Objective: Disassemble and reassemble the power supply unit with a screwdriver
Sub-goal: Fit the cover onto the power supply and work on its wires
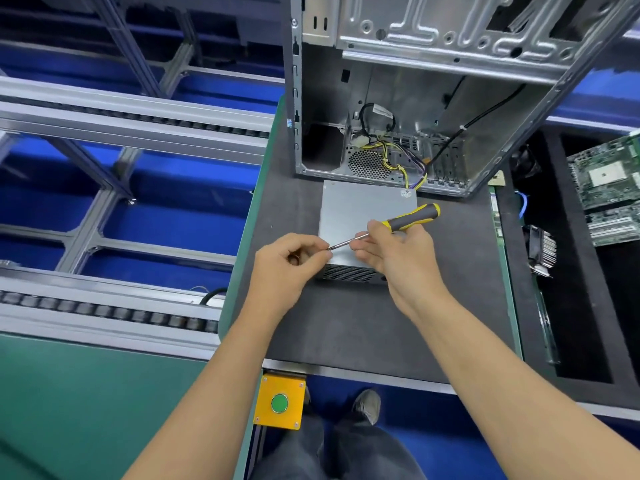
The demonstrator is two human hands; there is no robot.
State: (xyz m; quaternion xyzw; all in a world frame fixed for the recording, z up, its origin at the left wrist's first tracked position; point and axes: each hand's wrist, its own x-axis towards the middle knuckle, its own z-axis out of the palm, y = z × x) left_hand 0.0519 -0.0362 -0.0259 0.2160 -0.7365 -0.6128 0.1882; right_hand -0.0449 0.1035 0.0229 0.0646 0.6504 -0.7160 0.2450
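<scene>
The grey metal power supply unit (360, 209) lies flat on the dark mat (346, 323), its mesh side facing me and its coloured wires running up into the open computer case (398, 109) behind it. My right hand (398, 251) holds a yellow-and-grey screwdriver (408, 218) above the unit, shaft pointing left. My left hand (291, 261) is curled with its fingertips meeting the screwdriver's tip, where they seem to pinch something small that I cannot make out.
A roller conveyor (104, 317) and aluminium frame run along the left. Circuit boards (609, 188) and a heatsink (543, 251) lie in a black foam tray on the right. A yellow box with a green button (280, 403) hangs under the table's front edge.
</scene>
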